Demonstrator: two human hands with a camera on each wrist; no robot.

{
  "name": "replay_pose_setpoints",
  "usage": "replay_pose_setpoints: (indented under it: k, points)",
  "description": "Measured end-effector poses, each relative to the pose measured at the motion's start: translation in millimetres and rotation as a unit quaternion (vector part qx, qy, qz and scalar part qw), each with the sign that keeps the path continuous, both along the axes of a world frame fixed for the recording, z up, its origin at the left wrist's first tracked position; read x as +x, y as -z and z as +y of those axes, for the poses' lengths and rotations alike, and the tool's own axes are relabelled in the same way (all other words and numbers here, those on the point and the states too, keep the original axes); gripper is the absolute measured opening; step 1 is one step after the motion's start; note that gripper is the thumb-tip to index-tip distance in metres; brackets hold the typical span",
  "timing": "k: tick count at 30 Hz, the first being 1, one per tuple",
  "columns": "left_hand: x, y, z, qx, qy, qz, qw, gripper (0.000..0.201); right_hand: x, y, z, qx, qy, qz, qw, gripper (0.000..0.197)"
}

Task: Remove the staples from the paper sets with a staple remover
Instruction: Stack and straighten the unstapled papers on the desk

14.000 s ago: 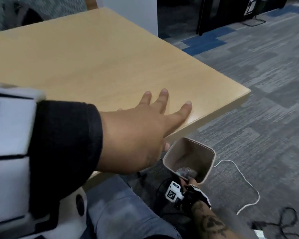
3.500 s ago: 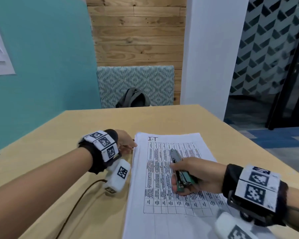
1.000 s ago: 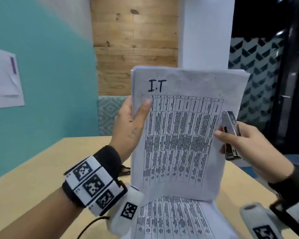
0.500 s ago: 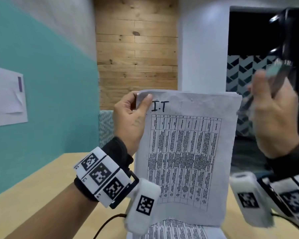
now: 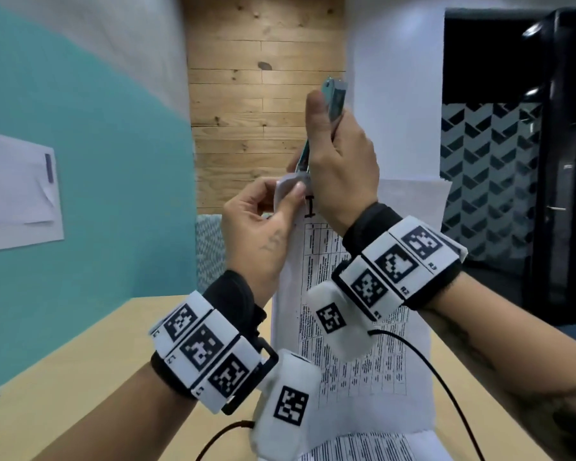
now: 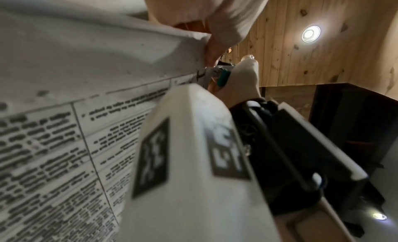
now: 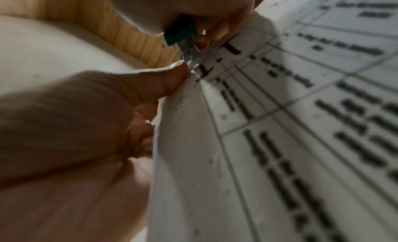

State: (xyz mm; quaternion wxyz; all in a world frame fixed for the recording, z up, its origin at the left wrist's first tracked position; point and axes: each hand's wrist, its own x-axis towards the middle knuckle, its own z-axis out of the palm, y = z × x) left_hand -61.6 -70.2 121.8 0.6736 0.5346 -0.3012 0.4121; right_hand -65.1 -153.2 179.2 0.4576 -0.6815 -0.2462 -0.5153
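Spanning foreground, wooden table [image 5: 80,377]; teal wall [image 5: 97,178], plank wall [image 5: 263,94] behind.

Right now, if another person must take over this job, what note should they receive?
Left hand: pinches the top left corner of the paper set, held upright above the table.
Right hand: grips the staple remover, its metal tip at that same corner, beside the handwritten letters.
Done: tool and set are in position. The staple itself cannot be seen, so I cannot tell if it is out.
Left: pull the staple, then treat the other printed paper lying on the table if it is stapled.
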Motion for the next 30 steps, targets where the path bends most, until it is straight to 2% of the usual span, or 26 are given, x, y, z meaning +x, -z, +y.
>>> replay_pose_setpoints:
  k: [2, 5, 11, 16, 26, 30]
  points:
    - [-0.5, 0.5, -0.4, -0.006, -0.025, -0.010, 1.000, 0.014, -0.9, 0.2, 0.2, -0.026, 0.029, 0.003, 0.999, 0.039]
    - [0.4, 1.0, -0.5, -0.029, -0.023, -0.020, 0.999, 0.020, -0.8, 2.9, -0.5, -0.050, 0.047, -0.004, 0.998, 0.040]
    - [2.8, 5.0, 5.9, -0.013, 0.005, -0.032, 0.999, 0.008, 3.6, 3.0, -3.8, -0.053, 0.051, -0.021, 0.997, 0.040]
    - [2.6, 2.5, 7.3, -0.022, -0.008, -0.052, 0.998, 0.011, -1.6, 7.0, 1.5, -0.062, 0.063, -0.035, 0.995, 0.040]
    - [6.6, 7.1, -0.9, -0.029, -0.008, -0.048, 0.998, 0.016, 10.5, 6.8, 7.7, 0.005, -0.029, -0.039, 0.999, 0.044]
    - [8.6, 6.9, -2.8, -0.026, -0.011, -0.037, 0.999, 0.018, 10.7, 6.3, 6.6, -0.009, -0.038, -0.027, 0.999, 0.045]
